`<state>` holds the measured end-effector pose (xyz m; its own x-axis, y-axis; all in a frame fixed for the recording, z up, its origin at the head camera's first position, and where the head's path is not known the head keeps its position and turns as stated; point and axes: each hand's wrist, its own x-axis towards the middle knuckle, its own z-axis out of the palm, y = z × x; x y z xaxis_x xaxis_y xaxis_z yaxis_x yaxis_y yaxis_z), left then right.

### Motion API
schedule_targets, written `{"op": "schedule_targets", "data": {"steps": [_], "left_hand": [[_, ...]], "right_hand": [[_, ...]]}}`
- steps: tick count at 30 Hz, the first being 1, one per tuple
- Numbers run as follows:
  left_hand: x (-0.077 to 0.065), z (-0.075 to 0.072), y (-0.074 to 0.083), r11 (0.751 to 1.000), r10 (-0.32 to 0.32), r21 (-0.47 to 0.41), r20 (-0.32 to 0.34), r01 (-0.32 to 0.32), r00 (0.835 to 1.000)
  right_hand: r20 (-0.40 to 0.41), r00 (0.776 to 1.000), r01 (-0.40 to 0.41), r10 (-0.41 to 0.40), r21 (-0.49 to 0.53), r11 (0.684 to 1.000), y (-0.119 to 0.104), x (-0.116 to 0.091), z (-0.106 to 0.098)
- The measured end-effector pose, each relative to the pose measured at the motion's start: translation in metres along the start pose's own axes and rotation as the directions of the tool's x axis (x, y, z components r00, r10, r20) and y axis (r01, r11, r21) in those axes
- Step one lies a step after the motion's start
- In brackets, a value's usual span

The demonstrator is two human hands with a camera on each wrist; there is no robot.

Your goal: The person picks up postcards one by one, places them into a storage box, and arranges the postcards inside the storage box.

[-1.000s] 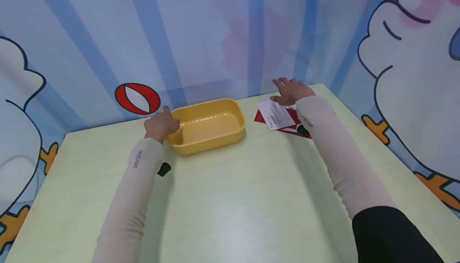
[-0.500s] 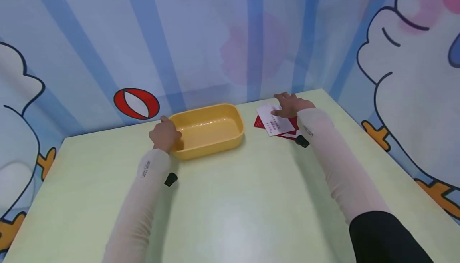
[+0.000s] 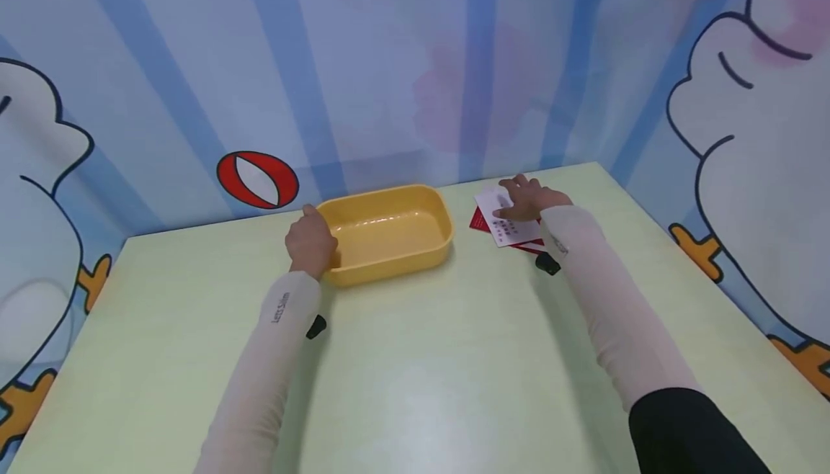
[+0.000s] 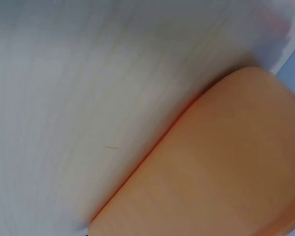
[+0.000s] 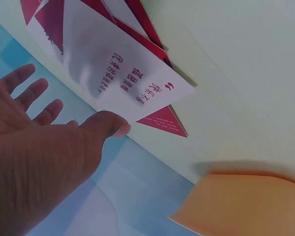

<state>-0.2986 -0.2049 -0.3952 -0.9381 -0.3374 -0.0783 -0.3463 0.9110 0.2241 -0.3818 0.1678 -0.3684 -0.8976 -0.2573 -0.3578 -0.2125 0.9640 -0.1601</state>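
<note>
In the head view my left hand (image 3: 311, 242) grips the left end of a yellow plastic tray (image 3: 387, 270), its fingers curled at the rim. The tray's outer wall (image 4: 206, 162) fills much of the left wrist view. My right hand (image 3: 528, 199) hovers over or rests lightly on a small pile of cards; contact is unclear. Its fingers are extended and spread. On top lies a white card (image 5: 105, 64) with red printed characters, and red cards (image 5: 168, 123) stick out beneath it. In the right wrist view the thumb is by the white card's edge.
The pale table (image 3: 415, 373) meets a blue striped backdrop (image 3: 389, 70) just behind the tray and cards. Printed cartoon side panels (image 3: 765, 193) stand to the left and right. The tray and the card pile stand a short gap apart.
My left hand has moved slightly right and its fingers have closed on the tray's left end. My right hand has lowered toward the cards. The tray and cards look unmoved on the table.
</note>
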Motion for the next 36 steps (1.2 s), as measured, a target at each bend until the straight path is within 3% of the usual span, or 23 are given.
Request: {"op": "schedule_targets", "data": {"steps": [11, 17, 24, 30, 36], "left_hand": [[-0.004, -0.001, 0.010, 0.995, 0.005, -0.101, 0.055, 0.001, 0.998], [-0.004, -0.002, 0.009, 0.992, -0.002, -0.122, 0.095, 0.013, 0.995], [-0.010, -0.010, 0.014, 0.982, -0.050, -0.169, 0.181, 0.081, 0.982], [-0.011, -0.010, 0.015, 0.980, -0.081, -0.169, 0.152, 0.107, 0.985], [-0.012, 0.001, 0.018, 0.981, -0.043, -0.184, 0.117, 0.064, 0.992]], "right_hand": [[0.006, 1.000, -0.006, 0.006, 0.008, 1.000, 0.011, -0.005, 0.004], [0.028, 0.999, -0.017, 0.017, 0.013, 1.000, 0.017, 0.004, 0.004], [0.056, 0.998, -0.036, 0.035, 0.016, 0.999, 0.023, 0.016, 0.004], [0.071, 0.996, -0.061, 0.061, -0.002, 0.998, 0.024, 0.016, 0.003], [0.097, 0.992, -0.079, 0.081, -0.026, 0.997, 0.033, 0.019, 0.006]]}}
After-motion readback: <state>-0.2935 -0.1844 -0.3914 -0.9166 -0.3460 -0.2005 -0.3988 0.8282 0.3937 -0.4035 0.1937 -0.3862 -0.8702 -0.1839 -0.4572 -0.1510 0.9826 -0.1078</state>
